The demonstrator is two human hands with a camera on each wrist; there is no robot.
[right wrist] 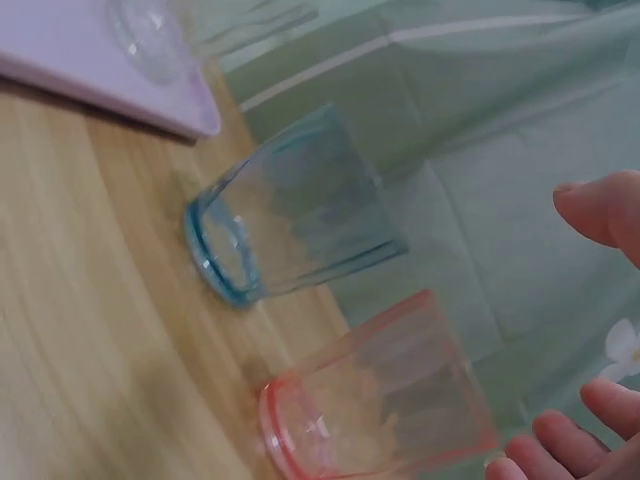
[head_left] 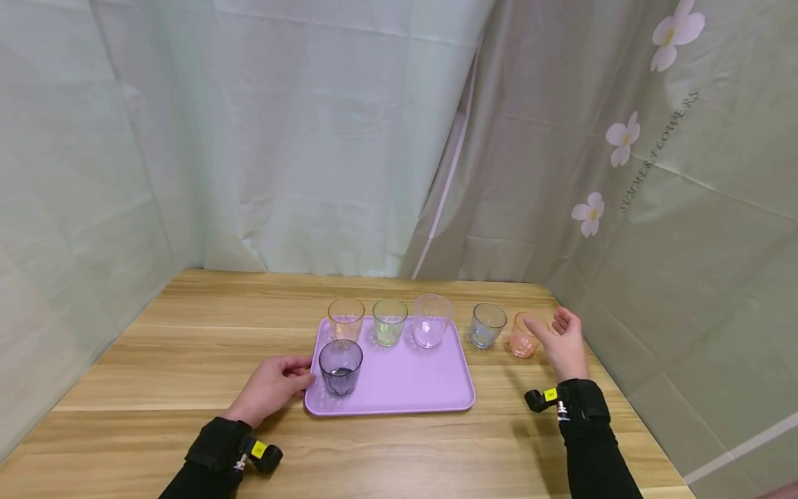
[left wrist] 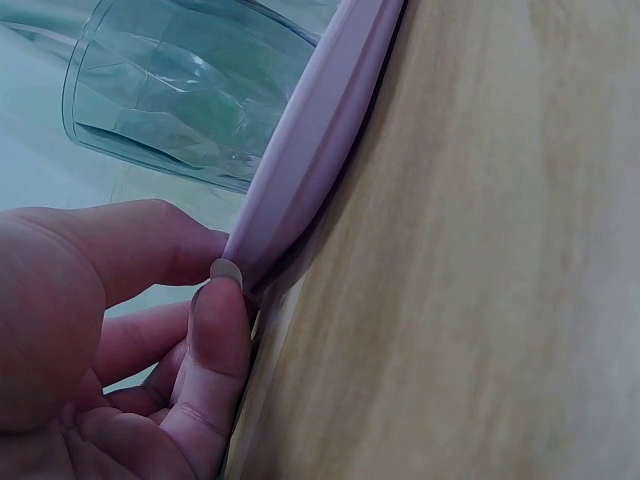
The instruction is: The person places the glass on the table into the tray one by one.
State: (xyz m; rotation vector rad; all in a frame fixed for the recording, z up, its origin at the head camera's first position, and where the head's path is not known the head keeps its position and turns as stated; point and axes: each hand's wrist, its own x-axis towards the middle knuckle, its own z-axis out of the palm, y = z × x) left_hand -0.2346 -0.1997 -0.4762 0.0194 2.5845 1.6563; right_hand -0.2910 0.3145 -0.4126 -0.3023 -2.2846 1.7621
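A light purple tray [head_left: 411,384] lies on the table, and my left hand [head_left: 268,388] pinches its left rim between thumb and finger. Just inside that rim stands a dark smoky glass [head_left: 340,371]. Along the tray's far side stand an amber glass [head_left: 346,315], a green glass [head_left: 389,324] and a clear glass [head_left: 431,326]. To the right of the tray, a blue glass [right wrist: 290,210] and an orange-red glass [right wrist: 380,400] stand upright on the wood. My right hand [head_left: 564,346] hovers beside the orange-red glass, thumb spread from the fingers, holding nothing.
The wooden table [head_left: 187,346] ends at hanging curtains [head_left: 312,138] at the back and both sides. The right curtain, printed with flowers [head_left: 623,138], comes close behind my right hand. Both wrists wear black straps with small cameras.
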